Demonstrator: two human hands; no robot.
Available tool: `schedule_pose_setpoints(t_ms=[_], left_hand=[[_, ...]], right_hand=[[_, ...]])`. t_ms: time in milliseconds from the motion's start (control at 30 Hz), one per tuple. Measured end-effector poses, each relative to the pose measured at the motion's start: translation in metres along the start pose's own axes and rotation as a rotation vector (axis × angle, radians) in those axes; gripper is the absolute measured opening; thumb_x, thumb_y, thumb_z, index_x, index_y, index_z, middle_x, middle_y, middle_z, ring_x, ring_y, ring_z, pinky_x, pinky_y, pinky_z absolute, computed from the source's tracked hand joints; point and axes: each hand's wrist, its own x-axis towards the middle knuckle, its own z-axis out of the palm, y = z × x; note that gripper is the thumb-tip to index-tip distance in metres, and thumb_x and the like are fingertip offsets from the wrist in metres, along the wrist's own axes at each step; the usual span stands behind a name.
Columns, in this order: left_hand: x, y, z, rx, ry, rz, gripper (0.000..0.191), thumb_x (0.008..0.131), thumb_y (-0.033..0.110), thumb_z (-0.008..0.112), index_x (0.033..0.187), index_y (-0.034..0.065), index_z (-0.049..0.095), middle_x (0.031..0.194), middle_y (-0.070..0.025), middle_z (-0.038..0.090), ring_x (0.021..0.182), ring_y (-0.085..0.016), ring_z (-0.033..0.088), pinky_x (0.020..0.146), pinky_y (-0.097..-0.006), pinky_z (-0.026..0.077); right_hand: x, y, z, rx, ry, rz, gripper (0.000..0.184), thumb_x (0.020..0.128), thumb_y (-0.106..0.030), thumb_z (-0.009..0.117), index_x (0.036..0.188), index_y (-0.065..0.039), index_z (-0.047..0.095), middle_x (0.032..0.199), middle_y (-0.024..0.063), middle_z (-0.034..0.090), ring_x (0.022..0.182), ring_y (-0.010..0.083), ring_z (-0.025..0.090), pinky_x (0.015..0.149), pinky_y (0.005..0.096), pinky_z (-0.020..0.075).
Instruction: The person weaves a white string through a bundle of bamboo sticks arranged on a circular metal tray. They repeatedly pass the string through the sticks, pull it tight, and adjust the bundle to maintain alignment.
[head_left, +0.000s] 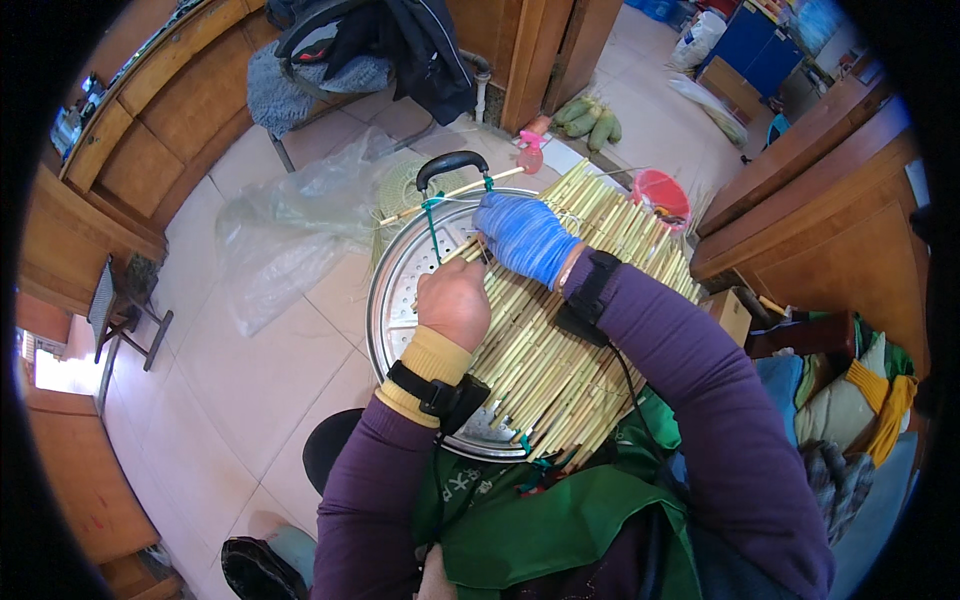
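Note:
A mat of pale, straight plant stalks (551, 330), bound side by side, lies across a round perforated metal steamer tray (397, 304) on my lap. My bare left hand (454, 304) is closed around the end of a stalk (459, 251) at the mat's left edge. My right hand (525, 234), in a blue knitted glove, meets it there with curled fingers; what its fingertips pinch is hidden. White cord (571, 221) loops beside the glove. A separate stalk (450, 196) is tied with green cord near the tray's black handle (450, 166).
Clear plastic sheeting (281, 247) covers floor tiles at left. Beyond the tray are a pink spray bottle (530, 154), a red bucket (661, 196) and several green vegetables (589, 121). A folding stool (127, 319) stands left; folded clothes (840, 405) lie at right.

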Motion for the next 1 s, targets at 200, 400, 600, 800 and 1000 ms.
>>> schedule_pose_setpoints(t_ms=[200, 400, 600, 800, 1000], left_hand=[[-0.001, -0.001, -0.007, -0.006, 0.022, 0.033, 0.007, 0.079, 0.010, 0.061, 0.081, 0.0055, 0.067, 0.079, -0.0123, 0.061, 0.077, -0.033, 0.060, 0.069, -0.0444, 0.047], [0.024, -0.013, -0.023, -0.011, 0.074, 0.046, 0.010, 0.077, 0.011, 0.066, 0.082, 0.0038, 0.069, 0.082, -0.0142, 0.064, 0.081, -0.034, 0.061, 0.074, -0.0426, 0.049], [0.035, -0.010, -0.001, 0.066, -0.030, 0.012, 0.009, 0.073, 0.011, 0.069, 0.080, 0.0058, 0.068, 0.080, -0.0125, 0.061, 0.079, -0.033, 0.060, 0.071, -0.0430, 0.048], [0.028, -0.010, 0.000, 0.151, 0.022, 0.074, 0.008, 0.072, 0.012, 0.071, 0.076, 0.0066, 0.067, 0.076, -0.0110, 0.056, 0.077, -0.032, 0.057, 0.068, -0.0433, 0.046], [0.023, -0.002, -0.005, 0.256, -0.114, -0.023, 0.012, 0.078, 0.013, 0.058, 0.080, 0.0061, 0.067, 0.088, -0.0096, 0.059, 0.094, -0.029, 0.056, 0.076, -0.0452, 0.040]], right_hand=[[-0.003, 0.004, -0.021, 0.044, 0.018, 0.166, 0.017, 0.080, -0.013, 0.063, 0.095, -0.004, 0.065, 0.094, 0.0185, 0.064, 0.088, 0.0365, 0.062, 0.075, 0.0402, 0.0511], [-0.033, -0.008, -0.055, 0.394, -0.188, 0.464, 0.022, 0.083, -0.014, 0.060, 0.100, -0.001, 0.064, 0.082, 0.0134, 0.066, 0.071, 0.0247, 0.065, 0.068, 0.0350, 0.0519], [-0.045, -0.024, -0.071, 0.945, 0.045, 0.732, 0.015, 0.091, -0.009, 0.054, 0.099, 0.001, 0.062, 0.076, 0.0083, 0.063, 0.062, 0.0132, 0.064, 0.055, 0.0268, 0.0531], [-0.055, -0.025, -0.070, 0.943, 0.225, 0.652, 0.013, 0.094, -0.009, 0.054, 0.100, 0.001, 0.059, 0.083, 0.0042, 0.063, 0.072, 0.0111, 0.064, 0.065, 0.0231, 0.0533], [-0.056, -0.012, -0.049, 1.042, 0.178, 0.655, 0.010, 0.088, -0.010, 0.060, 0.090, -0.001, 0.064, 0.069, 0.0064, 0.062, 0.065, 0.0134, 0.058, 0.062, 0.0267, 0.0485]])
